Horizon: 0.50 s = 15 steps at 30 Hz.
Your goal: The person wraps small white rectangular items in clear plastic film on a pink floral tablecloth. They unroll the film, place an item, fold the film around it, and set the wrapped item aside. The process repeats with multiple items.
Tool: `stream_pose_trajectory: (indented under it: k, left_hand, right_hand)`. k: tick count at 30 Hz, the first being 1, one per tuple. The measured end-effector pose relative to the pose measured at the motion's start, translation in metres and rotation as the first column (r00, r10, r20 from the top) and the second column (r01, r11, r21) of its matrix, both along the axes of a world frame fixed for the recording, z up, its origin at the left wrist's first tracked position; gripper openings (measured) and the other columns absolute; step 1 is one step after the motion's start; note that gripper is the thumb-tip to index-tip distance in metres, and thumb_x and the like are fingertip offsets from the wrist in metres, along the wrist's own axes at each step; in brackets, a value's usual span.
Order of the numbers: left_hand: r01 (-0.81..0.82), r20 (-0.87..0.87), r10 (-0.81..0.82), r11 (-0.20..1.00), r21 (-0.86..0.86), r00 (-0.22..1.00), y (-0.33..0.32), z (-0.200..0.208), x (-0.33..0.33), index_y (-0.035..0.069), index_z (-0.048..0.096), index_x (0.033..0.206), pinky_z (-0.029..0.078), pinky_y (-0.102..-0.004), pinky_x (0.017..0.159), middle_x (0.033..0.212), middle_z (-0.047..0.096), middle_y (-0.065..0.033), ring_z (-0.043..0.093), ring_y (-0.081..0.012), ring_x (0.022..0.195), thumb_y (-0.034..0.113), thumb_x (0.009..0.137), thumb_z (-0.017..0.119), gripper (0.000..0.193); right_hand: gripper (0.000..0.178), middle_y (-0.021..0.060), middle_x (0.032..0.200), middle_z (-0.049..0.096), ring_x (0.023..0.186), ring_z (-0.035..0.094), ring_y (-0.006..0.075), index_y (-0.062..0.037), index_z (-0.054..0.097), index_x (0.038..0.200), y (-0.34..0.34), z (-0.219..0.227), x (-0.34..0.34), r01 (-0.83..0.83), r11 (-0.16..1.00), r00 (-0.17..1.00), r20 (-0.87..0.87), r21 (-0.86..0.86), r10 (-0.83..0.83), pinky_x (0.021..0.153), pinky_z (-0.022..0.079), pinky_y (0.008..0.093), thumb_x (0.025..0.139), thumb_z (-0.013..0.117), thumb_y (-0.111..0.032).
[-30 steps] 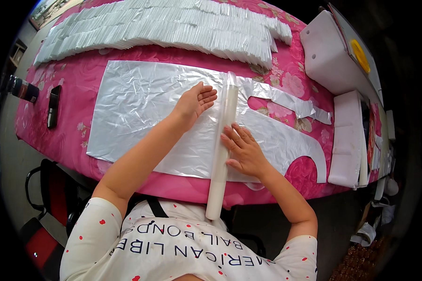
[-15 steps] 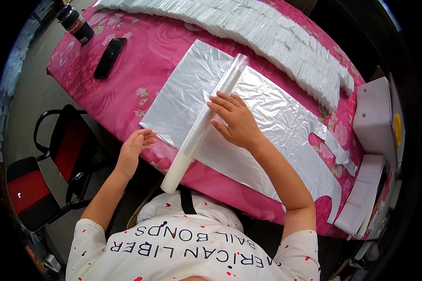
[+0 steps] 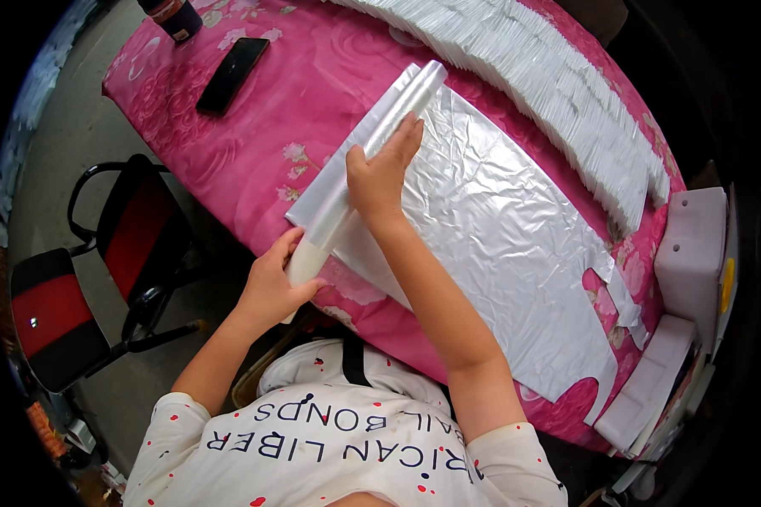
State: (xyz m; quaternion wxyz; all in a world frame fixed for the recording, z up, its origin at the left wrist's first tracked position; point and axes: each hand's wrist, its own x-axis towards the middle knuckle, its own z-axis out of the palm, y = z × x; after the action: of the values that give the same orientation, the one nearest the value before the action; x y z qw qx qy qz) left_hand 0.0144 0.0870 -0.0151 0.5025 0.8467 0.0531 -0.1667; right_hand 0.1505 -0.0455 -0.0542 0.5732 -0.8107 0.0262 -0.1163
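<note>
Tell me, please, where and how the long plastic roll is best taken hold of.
Take the roll by its near end, probably best from the left, with the left hand curled round it: that end is a slim cylinder overhanging the pink-covered table. The right hand could steady the far part from above, where it lies over the silvery sheet.

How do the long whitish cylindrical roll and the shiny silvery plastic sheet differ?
The whitish cylindrical roll is narrow and rounded; the silvery plastic sheet is broad and flat. The roll looks mostly smooth, while the sheet is wrinkled. The roll lies across the spread sheet. Both catch the light.
</note>
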Motion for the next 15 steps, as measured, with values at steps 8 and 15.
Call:
stream_pose_trajectory:
  k: [8, 15]
  left_hand:
    - [-0.439, -0.470, -0.446, 0.179, -0.880, 0.761, -0.028, 0.023, 0.002, -0.001, 0.048, 0.117, 0.051, -0.0271, 0.067, 0.102, 0.060, -0.0111, 0.059, -0.0143, 0.078, 0.018, 0.074, 0.071, 0.052]
    - [-0.051, -0.353, -0.560, 0.483, -0.874, 0.749, -0.063, 0.030, 0.005, 0.000, 0.050, 0.107, 0.049, -0.0265, 0.062, 0.078, 0.056, -0.0048, 0.057, -0.0126, 0.067, 0.025, 0.072, 0.072, 0.049]
  right_hand:
    - [0.061, 0.0068, 0.087, 0.055, 0.080, 0.056, 0.0146, -0.0011, 0.035, 0.123, -0.060, 0.073, -0.021, -0.074, 0.354, 0.910, -0.082, 0.932, 0.407, 0.072, 0.051, 0.0313, 0.075, 0.067, -0.020]
    - [0.063, 0.0090, 0.084, 0.052, 0.073, 0.058, 0.0153, 0.0041, 0.031, 0.120, -0.098, 0.080, -0.056, -0.060, 0.261, 0.961, -0.015, 0.963, 0.277, 0.066, 0.052, 0.0321, 0.074, 0.066, -0.019]
